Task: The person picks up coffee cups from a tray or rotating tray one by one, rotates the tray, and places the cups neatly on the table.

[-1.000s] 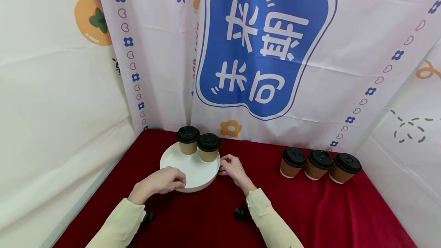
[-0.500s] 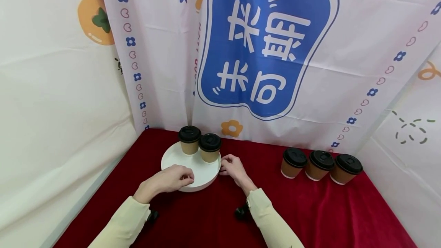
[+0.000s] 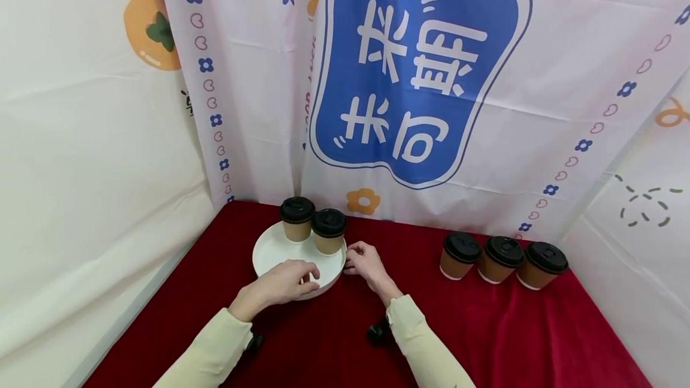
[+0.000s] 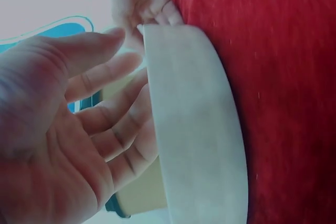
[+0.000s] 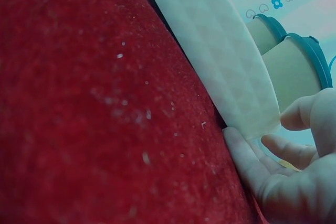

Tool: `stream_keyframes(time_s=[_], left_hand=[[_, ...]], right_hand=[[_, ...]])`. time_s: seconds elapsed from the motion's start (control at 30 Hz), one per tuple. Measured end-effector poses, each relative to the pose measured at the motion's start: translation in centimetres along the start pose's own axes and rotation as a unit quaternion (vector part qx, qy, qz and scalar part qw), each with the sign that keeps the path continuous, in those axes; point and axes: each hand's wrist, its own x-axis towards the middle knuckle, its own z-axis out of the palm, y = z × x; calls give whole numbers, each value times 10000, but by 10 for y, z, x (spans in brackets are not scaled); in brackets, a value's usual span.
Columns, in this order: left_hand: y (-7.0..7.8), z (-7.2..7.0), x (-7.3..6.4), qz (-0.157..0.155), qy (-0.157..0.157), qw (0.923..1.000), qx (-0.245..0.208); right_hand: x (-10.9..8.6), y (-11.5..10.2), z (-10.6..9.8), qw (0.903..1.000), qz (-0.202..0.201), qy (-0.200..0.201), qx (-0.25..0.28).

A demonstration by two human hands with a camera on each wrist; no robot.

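We see a round white tray (image 3: 272, 251) lying on a dark red cloth (image 3: 501, 328), near the middle of the table's left half. Reading the tray as a clock with twelve at the far side, we find one lidded cup (image 3: 297, 227) standing at twelve and a second cup (image 3: 328, 238) just beside it, between one and two. Both are tan paper cups with black lids. In the right wrist view we make out a pattern of raised facets along the tray's wall.

At three o'clock the right hand (image 3: 368, 265) pinches the tray's rim, thumb over the top edge and fingers against the outside. At about six o'clock the left hand (image 3: 284, 282) reaches over the near rim, its fingers loosely bent and spread from the thumb, gripping nothing; we cannot tell whether the fingertips touch the tray.

Pale sleeves (image 3: 207, 349) cover both forearms. Well apart from the tray, toward three o'clock, three more cups (image 3: 500, 259) stand side by side in a row, brown with black lids. Beyond, at twelve o'clock, hangs a white curtain (image 3: 253, 106) with an orange flower (image 3: 363, 201) and, toward one, a large blue patch (image 3: 412, 70) bearing white characters turned sideways.
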Motion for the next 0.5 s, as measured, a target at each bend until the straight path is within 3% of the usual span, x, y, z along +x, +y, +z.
stream_keyframes(time_s=[0.23,0.5], left_hand=[[10,10,6,-79,-81,9999,62],[9,14,3,-92,-105,9999,50]], right_hand=[[-2,0,-2,10000,0,-32,58],[-2,0,-1,10000,-20,-15,58]])
